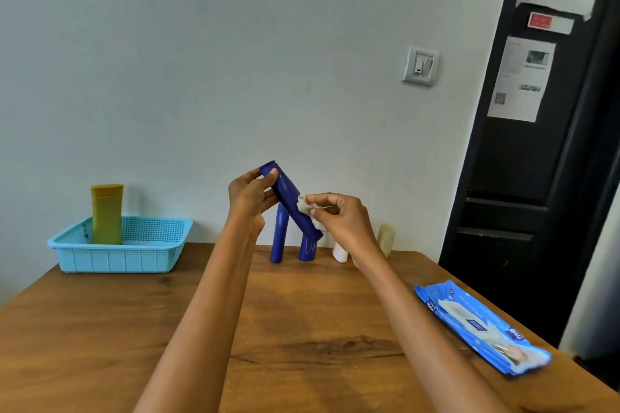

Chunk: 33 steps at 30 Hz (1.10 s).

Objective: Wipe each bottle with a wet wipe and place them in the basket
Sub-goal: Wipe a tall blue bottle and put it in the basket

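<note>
My left hand [250, 196] grips the upper end of a dark blue bottle [288, 194], held tilted in the air above the table. My right hand [339, 216] pinches a crumpled white wet wipe [307, 204] against the bottle's side. Behind them, two more blue bottles [279, 235] [308, 248] stand on the table near the wall. A white bottle [340, 253] and a beige bottle [386, 238] stand to their right, partly hidden by my right wrist. A light blue basket [120, 258] at the back left holds an upright yellow bottle [107, 213].
A blue pack of wet wipes [479, 325] lies near the right edge of the wooden table [302, 329]. The wall runs just behind the bottles. A black door [536, 144] with paper notices stands at the right.
</note>
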### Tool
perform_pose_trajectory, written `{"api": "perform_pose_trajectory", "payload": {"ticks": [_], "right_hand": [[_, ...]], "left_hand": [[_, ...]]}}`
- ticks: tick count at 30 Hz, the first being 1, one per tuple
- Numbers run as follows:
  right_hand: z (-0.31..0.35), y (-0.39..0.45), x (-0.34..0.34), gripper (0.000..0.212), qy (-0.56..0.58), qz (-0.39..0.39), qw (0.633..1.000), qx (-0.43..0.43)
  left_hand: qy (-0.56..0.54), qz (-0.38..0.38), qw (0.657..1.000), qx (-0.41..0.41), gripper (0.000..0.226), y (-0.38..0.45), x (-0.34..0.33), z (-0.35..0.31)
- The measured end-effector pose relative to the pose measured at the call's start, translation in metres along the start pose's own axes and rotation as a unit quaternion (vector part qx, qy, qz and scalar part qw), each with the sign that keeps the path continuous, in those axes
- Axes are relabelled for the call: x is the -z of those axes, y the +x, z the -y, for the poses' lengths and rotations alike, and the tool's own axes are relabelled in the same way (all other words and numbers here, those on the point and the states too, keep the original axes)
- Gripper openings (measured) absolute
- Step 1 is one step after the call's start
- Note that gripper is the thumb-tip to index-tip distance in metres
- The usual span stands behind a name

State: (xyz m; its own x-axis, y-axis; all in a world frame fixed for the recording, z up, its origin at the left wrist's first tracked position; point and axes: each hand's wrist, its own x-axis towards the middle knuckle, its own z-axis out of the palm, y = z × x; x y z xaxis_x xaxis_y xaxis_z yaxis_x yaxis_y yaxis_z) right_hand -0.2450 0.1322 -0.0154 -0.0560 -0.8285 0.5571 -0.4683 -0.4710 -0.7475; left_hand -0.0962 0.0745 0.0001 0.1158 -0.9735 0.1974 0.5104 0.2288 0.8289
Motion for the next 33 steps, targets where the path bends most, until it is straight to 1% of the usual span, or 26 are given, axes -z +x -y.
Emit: {"api": "perform_pose_trajectory", "payload": {"ticks": [3,5,7,12,14,16,19,20,23,26,30,33], "right_hand": [[-0.007,-0.003,0.004,0.038,0.012,0.047,0.998,-0.027],[-0.010,-0.003,0.008,0.043,0.009,0.058,0.998,-0.034],[-0.011,-0.003,0.012,0.038,-0.028,0.042,0.998,-0.028],[-0.016,-0.007,0.016,0.012,-0.133,0.005,0.991,-0.029],[-0.020,-0.008,0.015,0.007,-0.177,-0.006,0.984,-0.026],[-0.023,-0.004,0.012,0.003,-0.191,-0.030,0.981,-0.030],[-0.018,0.004,0.005,0.009,-0.183,-0.053,0.981,-0.016],[-0.015,0.006,0.004,0.010,-0.171,-0.049,0.984,-0.008],[-0.006,0.010,0.001,0.025,-0.130,-0.025,0.991,0.019],[-0.005,0.013,-0.002,0.021,-0.118,-0.035,0.992,0.022],[-0.007,0.014,0.000,0.018,-0.079,-0.053,0.995,-0.024],[-0.004,0.012,-0.002,0.020,-0.051,-0.019,0.998,-0.028]], "left_hand": [[-0.008,-0.005,1.000,-0.007,0.041,-0.001,0.001,0.001],[-0.009,-0.002,1.000,-0.005,0.038,-0.002,0.001,0.000],[-0.007,0.002,1.000,-0.001,0.036,-0.003,0.000,0.000],[-0.006,0.003,1.000,-0.001,0.035,-0.003,0.001,0.001],[-0.002,0.001,1.000,0.000,0.035,-0.003,0.002,0.002],[0.001,0.001,1.000,0.005,0.038,-0.004,0.000,0.003],[0.010,0.010,1.000,0.005,0.037,-0.006,-0.004,0.004],[0.013,0.013,1.000,0.003,0.037,-0.007,-0.004,0.004],[0.017,0.022,1.000,0.004,0.037,-0.006,-0.003,0.004],[0.023,0.028,0.999,0.002,0.038,-0.006,0.000,0.004],[0.024,0.034,0.999,0.005,0.038,-0.005,0.000,0.005],[0.033,0.039,0.999,0.006,0.041,-0.004,-0.001,0.007]]}}
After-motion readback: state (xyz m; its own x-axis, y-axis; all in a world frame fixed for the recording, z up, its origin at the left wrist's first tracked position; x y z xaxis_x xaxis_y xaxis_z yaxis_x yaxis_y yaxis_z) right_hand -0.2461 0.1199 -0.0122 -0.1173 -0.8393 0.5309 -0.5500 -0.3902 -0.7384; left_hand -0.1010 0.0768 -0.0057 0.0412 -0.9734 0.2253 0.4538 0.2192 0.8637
